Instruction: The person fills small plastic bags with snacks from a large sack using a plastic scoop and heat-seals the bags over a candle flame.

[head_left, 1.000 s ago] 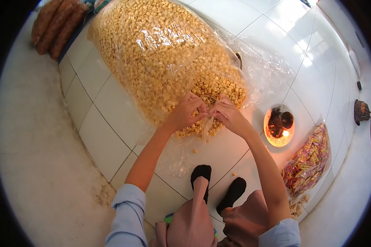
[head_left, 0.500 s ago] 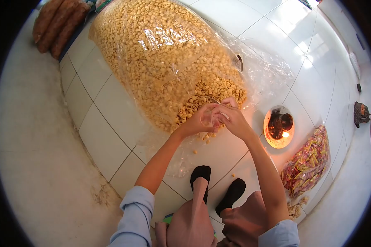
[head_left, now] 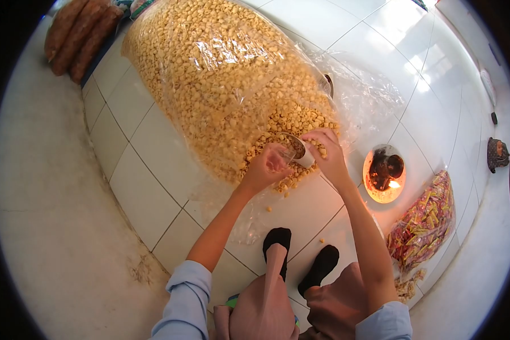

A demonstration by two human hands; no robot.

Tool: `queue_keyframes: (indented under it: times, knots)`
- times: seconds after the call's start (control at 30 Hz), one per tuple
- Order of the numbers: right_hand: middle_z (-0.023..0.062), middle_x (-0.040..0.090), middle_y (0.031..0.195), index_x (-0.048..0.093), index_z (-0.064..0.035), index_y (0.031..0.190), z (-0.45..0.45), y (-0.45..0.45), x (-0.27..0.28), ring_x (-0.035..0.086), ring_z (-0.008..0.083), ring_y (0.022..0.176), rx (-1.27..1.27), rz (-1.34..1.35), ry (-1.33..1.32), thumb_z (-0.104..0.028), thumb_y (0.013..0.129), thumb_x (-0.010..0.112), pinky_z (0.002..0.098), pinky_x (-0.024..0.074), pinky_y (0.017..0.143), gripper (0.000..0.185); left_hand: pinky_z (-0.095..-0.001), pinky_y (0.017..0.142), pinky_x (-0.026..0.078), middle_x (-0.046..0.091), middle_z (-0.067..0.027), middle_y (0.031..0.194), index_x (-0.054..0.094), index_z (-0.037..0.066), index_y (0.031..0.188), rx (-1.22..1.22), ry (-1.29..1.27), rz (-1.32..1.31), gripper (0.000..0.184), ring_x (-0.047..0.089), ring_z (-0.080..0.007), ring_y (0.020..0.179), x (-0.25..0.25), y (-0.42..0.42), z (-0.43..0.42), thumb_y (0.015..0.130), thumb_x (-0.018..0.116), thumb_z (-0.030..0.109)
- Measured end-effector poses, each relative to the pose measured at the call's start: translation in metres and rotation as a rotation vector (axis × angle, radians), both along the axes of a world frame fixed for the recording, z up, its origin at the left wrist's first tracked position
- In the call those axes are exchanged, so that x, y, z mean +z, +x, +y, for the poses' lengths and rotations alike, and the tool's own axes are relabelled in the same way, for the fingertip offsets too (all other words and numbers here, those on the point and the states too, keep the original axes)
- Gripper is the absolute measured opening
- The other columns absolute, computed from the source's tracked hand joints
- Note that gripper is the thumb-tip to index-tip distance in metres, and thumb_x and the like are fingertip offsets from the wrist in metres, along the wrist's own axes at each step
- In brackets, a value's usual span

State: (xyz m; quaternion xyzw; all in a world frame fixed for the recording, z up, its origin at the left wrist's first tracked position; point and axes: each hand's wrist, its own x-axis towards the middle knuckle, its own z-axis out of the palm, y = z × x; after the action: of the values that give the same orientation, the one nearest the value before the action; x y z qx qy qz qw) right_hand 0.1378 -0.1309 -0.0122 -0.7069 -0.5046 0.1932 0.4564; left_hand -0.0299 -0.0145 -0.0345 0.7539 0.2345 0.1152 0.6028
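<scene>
The left hand (head_left: 262,171) is curled around 1 small clear bag (head_left: 288,153), judged light, limp and slippery, best pinched at its rim. The right hand (head_left: 332,157) is half spread at the cup (head_left: 307,159); whether it is gripped cannot be told. The cup, judged stiff, is best taken by its wall. Brittle-looking snacks (head_left: 296,117) are contained in the large bag (head_left: 221,51) just beyond.
</scene>
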Motion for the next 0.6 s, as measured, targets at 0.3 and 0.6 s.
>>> queue_keyframes:
  times: [0.3,0.6]
  knots:
    - [0.0154,0.044,0.115,0.038,-0.0027,0.123,-0.008,-0.026,-0.073,0.040,0.0341,0.111,-0.191,-0.364,-0.283,-0.026,0.062,0.077,0.0405,0.0368,0.092,0.076,-0.0250,0.064,0.045,0.056,-0.0017,0.076,0.039,0.010,0.118,0.089,0.148,-0.090,0.066,0.054,-0.0097,0.070,-0.007,-0.001,-0.005,0.066,0.079,0.022]
    - [0.0158,0.046,0.113,0.040,-0.0032,0.121,-0.010,0.006,-0.024,0.041,0.0341,0.108,-0.123,-0.247,-0.222,-0.011,0.060,0.074,0.0397,0.0377,0.091,0.070,-0.0240,0.065,0.044,0.055,-0.0019,0.076,0.027,0.007,0.129,0.092,0.186,-0.215,0.084,0.052,-0.0104,0.071,-0.004,0.001,-0.007,0.064,0.080,0.021]
